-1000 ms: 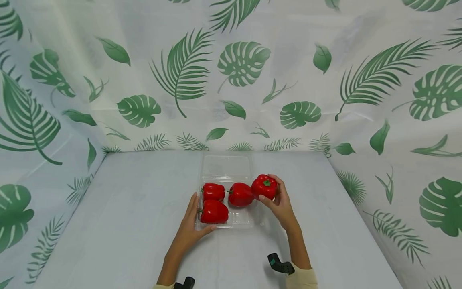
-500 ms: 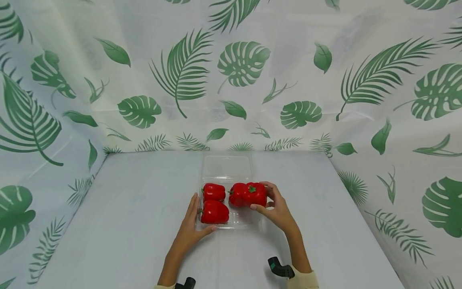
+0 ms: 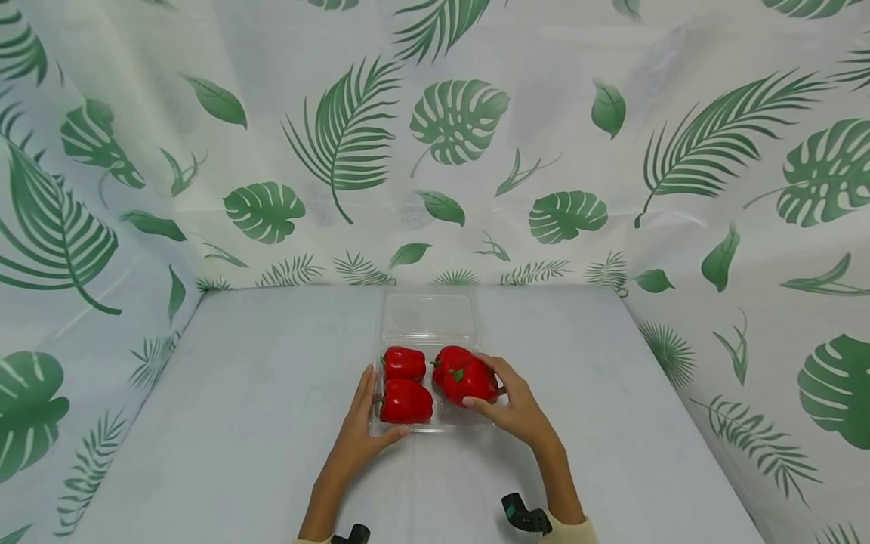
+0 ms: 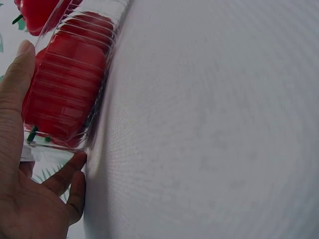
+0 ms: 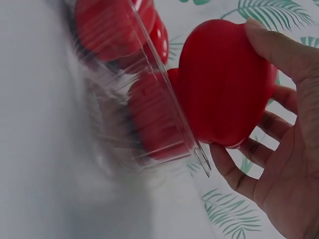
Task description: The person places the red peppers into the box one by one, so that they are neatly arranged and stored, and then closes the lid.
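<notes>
A clear plastic clamshell box [image 3: 442, 428] holds red bell peppers with green stems. Two lie in its left half, a back pepper [image 3: 404, 363] and a front pepper [image 3: 405, 402]; another pepper [image 3: 447, 357] lies at the back right. Above the front right of the box, my right hand [image 3: 522, 412] grips one more red bell pepper [image 3: 473, 381], partly covering the one behind. In the right wrist view this pepper [image 5: 224, 84] overlaps the box rim, thumb on one side and fingers on the other. My left hand [image 3: 355, 434] touches the box's front left corner with extended fingers and thumb.
The box's clear lid [image 3: 430, 313] lies folded back toward the rear wall. A white cloth covers the table [image 3: 258, 408]. Leaf-printed sheeting [image 3: 381, 151] rises behind and on both sides. Dark wrist-worn devices [image 3: 526, 515] sit near the sleeves.
My right hand has carried its bell pepper left and toward the front, from the right edge to over the box's right half. The left hand stays at the box corner.
</notes>
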Action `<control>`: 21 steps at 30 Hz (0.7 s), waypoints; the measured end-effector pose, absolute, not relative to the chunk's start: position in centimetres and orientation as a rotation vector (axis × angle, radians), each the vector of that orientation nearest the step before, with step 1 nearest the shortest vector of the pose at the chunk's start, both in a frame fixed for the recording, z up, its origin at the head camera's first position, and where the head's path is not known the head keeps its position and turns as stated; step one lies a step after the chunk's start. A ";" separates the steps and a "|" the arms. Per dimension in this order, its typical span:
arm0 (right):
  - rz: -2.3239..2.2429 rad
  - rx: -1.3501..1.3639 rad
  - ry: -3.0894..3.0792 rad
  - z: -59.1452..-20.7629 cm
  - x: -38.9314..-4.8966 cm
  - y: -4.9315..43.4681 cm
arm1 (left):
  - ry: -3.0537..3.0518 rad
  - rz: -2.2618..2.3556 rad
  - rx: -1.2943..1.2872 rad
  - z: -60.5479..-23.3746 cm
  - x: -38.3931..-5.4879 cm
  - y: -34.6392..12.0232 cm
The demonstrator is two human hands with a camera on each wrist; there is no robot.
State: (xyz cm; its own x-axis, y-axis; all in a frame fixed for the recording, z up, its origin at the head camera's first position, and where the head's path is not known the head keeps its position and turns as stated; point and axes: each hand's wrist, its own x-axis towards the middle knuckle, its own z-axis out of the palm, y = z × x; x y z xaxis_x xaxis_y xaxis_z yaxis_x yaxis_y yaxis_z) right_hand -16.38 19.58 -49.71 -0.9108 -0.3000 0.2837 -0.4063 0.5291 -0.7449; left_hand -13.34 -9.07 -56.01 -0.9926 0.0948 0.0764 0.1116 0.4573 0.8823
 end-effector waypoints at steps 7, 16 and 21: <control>1.244 0.479 -2.771 -49.7 -15.7 19.1 | -2.672 -1.599 -0.198 -56.1 -13.3 -9.1; 1.069 0.536 -2.794 -49.9 -15.5 18.6 | -2.665 -1.590 -0.203 -56.2 -13.3 -9.0; 1.008 0.558 -2.796 -50.3 -15.7 18.3 | -2.661 -1.582 -0.212 -56.2 -13.3 -9.0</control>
